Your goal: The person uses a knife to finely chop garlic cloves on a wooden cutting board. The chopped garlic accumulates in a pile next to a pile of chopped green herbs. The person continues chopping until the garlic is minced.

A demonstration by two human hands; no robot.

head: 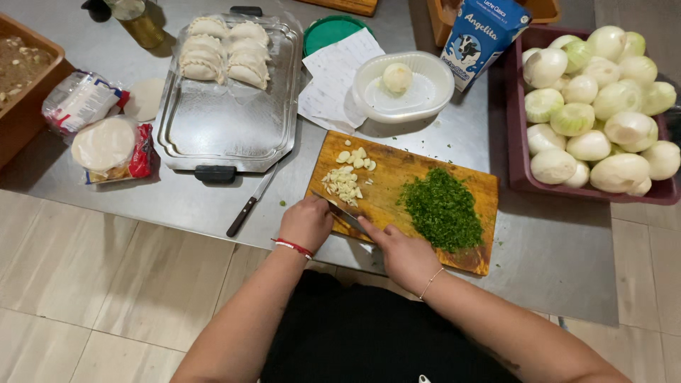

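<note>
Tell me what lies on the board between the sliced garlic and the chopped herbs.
Head view: bare wood of the cutting board separates sliced garlic from chopped herbs.

Bare board between garlic pile and herb heap.

You stood at a brushed steel table that caught a soft, even light from above. Beneath it the floor was laid in large pale beige tiles with thin grey grout lines.

Steel tray of empanadas, crate of peeled onions, milk carton
</note>
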